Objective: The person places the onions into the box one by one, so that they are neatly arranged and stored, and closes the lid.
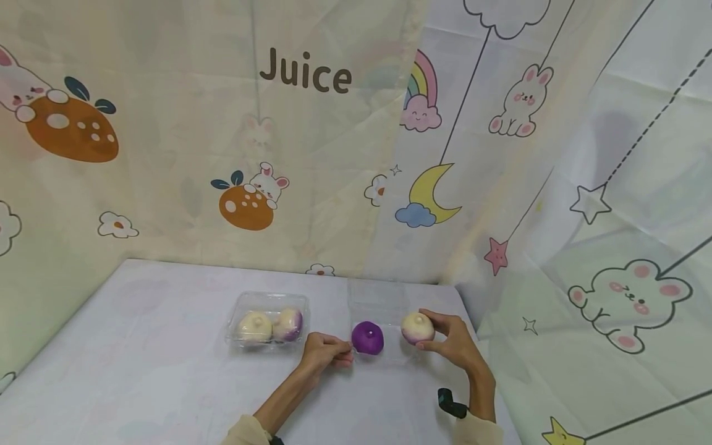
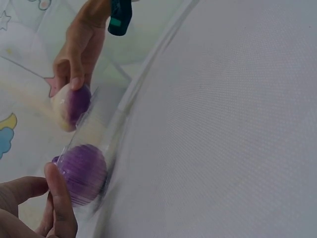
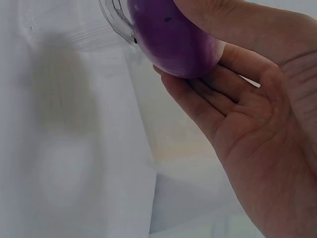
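Note:
My right hand [image 1: 453, 340] grips a round cream-and-purple bulb-shaped thing [image 1: 418, 328] between thumb and fingers, at the right side of an open clear plastic box [image 1: 394, 352]. In the right wrist view its purple underside [image 3: 168, 37] shows beside the box's rim. A dark purple ball with a small knob [image 1: 368, 338] sits in the box's left part; the left wrist view shows its ridged side [image 2: 84, 173]. My left hand [image 1: 328, 351] pinches the box's near left edge next to that ball, thumb against fingers. The box's raised lid [image 1: 377, 293] stands at the back.
To the left stands another clear box [image 1: 267, 300] holding a cream ball [image 1: 255, 327] and a cream-and-purple one [image 1: 288, 324]. All rest on a white-covered table [image 1: 167, 371], with printed cloth [image 1: 334, 154] hanging behind and at the right.

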Demonstrator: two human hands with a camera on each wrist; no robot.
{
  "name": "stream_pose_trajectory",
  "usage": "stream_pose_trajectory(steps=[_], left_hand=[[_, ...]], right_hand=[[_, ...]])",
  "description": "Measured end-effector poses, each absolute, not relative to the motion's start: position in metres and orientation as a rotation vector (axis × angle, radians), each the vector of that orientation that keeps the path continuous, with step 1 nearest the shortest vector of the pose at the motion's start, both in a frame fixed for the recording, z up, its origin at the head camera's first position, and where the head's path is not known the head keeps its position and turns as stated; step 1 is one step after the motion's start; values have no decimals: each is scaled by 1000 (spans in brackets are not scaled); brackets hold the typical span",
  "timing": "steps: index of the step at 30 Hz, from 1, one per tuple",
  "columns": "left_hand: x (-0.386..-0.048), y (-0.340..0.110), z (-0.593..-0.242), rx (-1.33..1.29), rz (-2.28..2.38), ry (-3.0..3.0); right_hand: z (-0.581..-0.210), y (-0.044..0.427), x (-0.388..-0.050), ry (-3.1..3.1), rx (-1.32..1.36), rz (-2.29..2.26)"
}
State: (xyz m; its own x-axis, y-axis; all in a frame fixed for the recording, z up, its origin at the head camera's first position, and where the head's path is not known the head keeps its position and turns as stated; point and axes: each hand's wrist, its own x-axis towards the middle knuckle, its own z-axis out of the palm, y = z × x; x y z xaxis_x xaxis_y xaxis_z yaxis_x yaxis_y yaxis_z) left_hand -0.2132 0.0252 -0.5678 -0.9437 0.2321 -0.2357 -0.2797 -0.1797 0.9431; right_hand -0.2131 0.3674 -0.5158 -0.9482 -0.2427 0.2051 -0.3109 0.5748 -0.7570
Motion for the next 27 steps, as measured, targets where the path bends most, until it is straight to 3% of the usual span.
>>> stream_pose_trajectory(steps=[27], left_hand=[[-215, 28, -573, -70, 2194, 1745]], right_hand=[[-511, 348, -220, -2805, 495, 1236]])
